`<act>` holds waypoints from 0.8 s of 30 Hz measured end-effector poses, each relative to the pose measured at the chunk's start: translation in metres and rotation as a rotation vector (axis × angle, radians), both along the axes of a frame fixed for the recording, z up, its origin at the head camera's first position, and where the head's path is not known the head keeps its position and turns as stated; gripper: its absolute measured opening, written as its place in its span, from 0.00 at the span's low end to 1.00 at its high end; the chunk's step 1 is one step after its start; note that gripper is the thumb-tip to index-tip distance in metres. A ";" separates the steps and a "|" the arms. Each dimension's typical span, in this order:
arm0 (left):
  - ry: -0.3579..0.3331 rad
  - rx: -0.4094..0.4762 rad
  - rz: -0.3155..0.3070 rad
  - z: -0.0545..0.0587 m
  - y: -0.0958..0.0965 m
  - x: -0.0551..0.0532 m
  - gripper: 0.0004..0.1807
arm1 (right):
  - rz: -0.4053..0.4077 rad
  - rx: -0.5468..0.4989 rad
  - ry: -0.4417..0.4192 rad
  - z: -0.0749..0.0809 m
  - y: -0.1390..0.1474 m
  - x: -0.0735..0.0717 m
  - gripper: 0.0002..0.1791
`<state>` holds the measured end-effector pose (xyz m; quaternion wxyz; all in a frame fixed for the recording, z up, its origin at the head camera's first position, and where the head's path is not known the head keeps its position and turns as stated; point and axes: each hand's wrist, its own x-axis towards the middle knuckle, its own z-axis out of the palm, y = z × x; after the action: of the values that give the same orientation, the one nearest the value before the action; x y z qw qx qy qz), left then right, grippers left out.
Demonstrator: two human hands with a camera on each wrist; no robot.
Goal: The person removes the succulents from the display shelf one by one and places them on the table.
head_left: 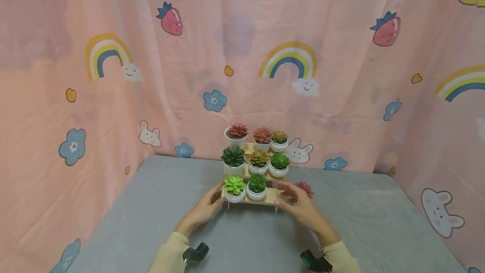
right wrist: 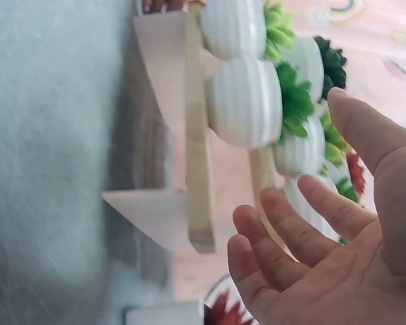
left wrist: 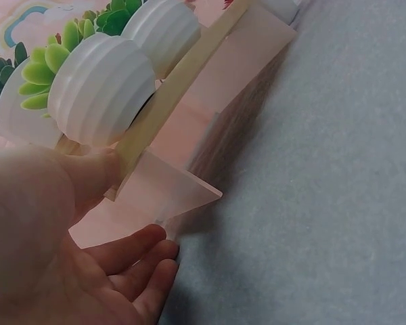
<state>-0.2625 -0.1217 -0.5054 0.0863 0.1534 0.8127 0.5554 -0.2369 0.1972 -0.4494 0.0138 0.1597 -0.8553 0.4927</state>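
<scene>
A tiered wooden plant stand [head_left: 272, 197] with translucent legs holds several small artificial succulents in white pots. On the front tier sit a bright-green succulent [head_left: 233, 185] and a darker green succulent [head_left: 257, 183], toward the left. My left hand [head_left: 206, 204] grips the left end of that tier; its thumb [left wrist: 95, 177] lies on the board's end, the lower fingers loosely bent beneath. My right hand [head_left: 303, 210] is at the right end, fingers spread and apart from the board in the right wrist view. Partly hidden behind it is a red succulent [head_left: 304, 188] in a white pot.
Three succulents stand on the middle tier, including a dark green one [head_left: 233, 156]. Three more, including a red one [head_left: 262, 135], line the top tier. The grey table [head_left: 170, 188] runs back to a pink patterned curtain [head_left: 197, 62], close behind the stand.
</scene>
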 end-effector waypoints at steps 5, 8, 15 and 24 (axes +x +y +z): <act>-0.027 0.004 0.024 -0.004 0.000 0.000 0.32 | 0.038 -0.004 -0.003 -0.008 -0.010 0.000 0.29; -0.020 0.000 0.025 -0.005 -0.001 -0.001 0.32 | 0.040 -0.009 0.009 -0.011 -0.014 0.000 0.29; -0.017 0.007 0.020 -0.005 -0.002 -0.002 0.32 | 0.045 -0.042 -0.006 -0.012 -0.024 -0.005 0.31; -0.016 -0.002 0.017 -0.002 0.000 0.000 0.32 | -0.028 -0.048 -0.009 -0.019 -0.036 -0.018 0.31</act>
<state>-0.2629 -0.1220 -0.5078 0.0885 0.1420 0.8139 0.5564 -0.2549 0.1616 -0.4683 0.0208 0.1450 -0.8455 0.5135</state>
